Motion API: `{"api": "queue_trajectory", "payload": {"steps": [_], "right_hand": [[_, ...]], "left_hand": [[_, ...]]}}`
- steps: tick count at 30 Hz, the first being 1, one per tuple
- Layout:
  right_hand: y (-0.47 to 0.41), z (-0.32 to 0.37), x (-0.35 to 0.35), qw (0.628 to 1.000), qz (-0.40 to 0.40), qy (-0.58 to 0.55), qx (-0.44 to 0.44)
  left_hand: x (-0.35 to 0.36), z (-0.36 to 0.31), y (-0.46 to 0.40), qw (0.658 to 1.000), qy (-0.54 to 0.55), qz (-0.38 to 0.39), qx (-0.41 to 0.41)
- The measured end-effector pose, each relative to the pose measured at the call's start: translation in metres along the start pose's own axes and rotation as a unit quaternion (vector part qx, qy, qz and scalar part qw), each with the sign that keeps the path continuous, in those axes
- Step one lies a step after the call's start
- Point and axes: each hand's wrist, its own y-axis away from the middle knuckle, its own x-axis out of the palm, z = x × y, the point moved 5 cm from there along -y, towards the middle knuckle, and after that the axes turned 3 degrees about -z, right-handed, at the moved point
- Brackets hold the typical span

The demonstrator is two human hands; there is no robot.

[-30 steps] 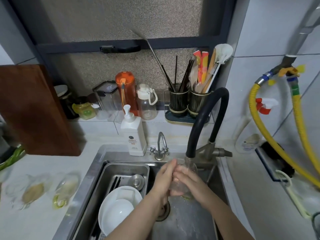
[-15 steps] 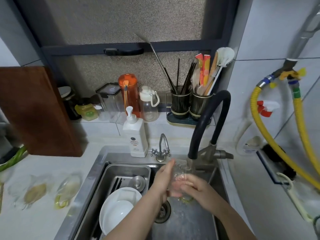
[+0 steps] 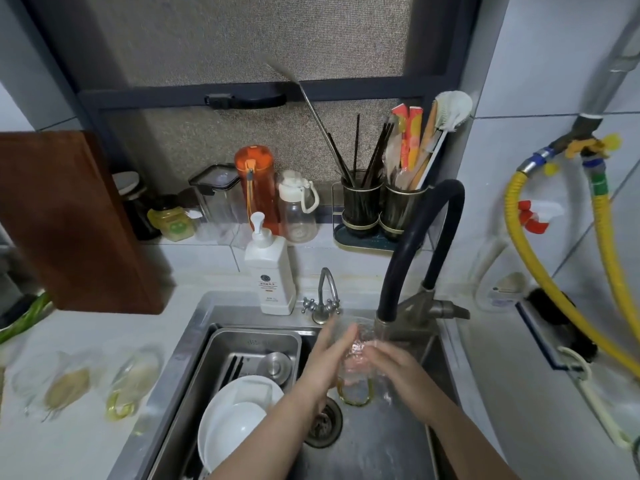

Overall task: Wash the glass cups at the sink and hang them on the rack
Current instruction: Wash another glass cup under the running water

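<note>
Glass cup (image 3: 356,358) under black faucet (image 3: 415,251) spout, over sink (image 3: 388,445), centre frame. Left hand (image 3: 327,362) wraps it at nine o'clock, right hand (image 3: 394,367) curls round at three. Both holding glass; exact fingers blurred. Tip: firm grip, wet glass probably slippery, turn slowly under stream, rinse inside too. More cups (image 3: 117,382) wait on counter at eight o'clock. Soap bottle (image 3: 270,268) at eleven. No rack in view.

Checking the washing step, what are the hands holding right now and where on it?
Both hands hold a glass cup by its sides under the black faucet: left hand, right hand.
</note>
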Motion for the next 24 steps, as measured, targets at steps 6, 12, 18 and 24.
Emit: {"api": "queue_trajectory", "payload": {"steps": [6, 12, 18, 24], "right_hand": [[-0.01, -0.003, -0.007, 0.986, -0.117, -0.116, 0.017], [-0.008, -0.016, 0.0, 0.997, 0.019, 0.03, 0.062], [-0.013, -0.012, 0.013, 0.998, 0.014, -0.006, 0.065], [-0.005, -0.007, 0.016, 0.992, 0.082, 0.087, 0.037]], "left_hand": [[0.015, 0.001, 0.005, 0.998, 0.065, 0.01, 0.006], [0.012, -0.002, 0.014, 0.996, 0.072, 0.026, -0.047], [0.009, -0.004, 0.015, 0.995, 0.052, 0.041, -0.074], [0.006, 0.002, 0.019, 0.994, 0.056, 0.035, -0.084]]}}
